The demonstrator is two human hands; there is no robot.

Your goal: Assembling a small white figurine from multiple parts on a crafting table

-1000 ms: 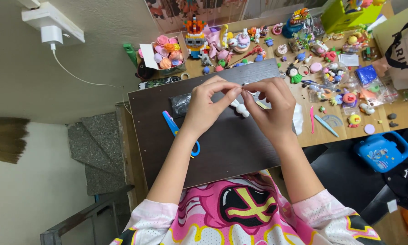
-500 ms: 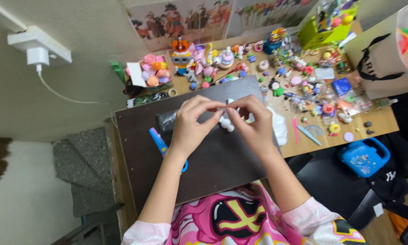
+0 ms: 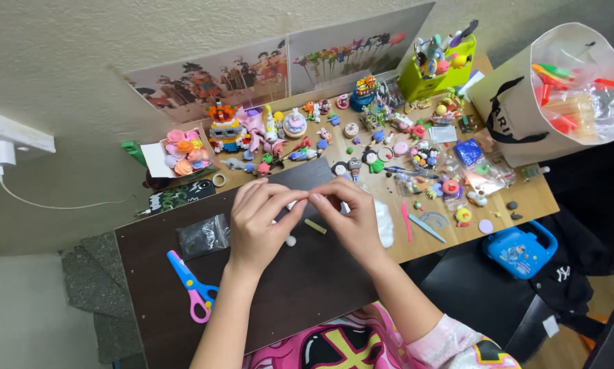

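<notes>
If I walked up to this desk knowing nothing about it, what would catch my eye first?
Probably the two hands meeting over the dark mat: the left hand and right hand pinch something tiny between their fingertips, too small to identify. Behind them, a colourful crowd of small figurines covers the wooden desk up to the wall. Blue and pink scissors lie on the mat at the left.

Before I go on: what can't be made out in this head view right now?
- Whatever the left hand and right hand pinch between them: hidden by the fingertips, too small to tell.
- The tiny colourful clay figures on the wooden table: too small for detail.
- The dark work mat: bottom corner cut off by the frame edge.
</notes>
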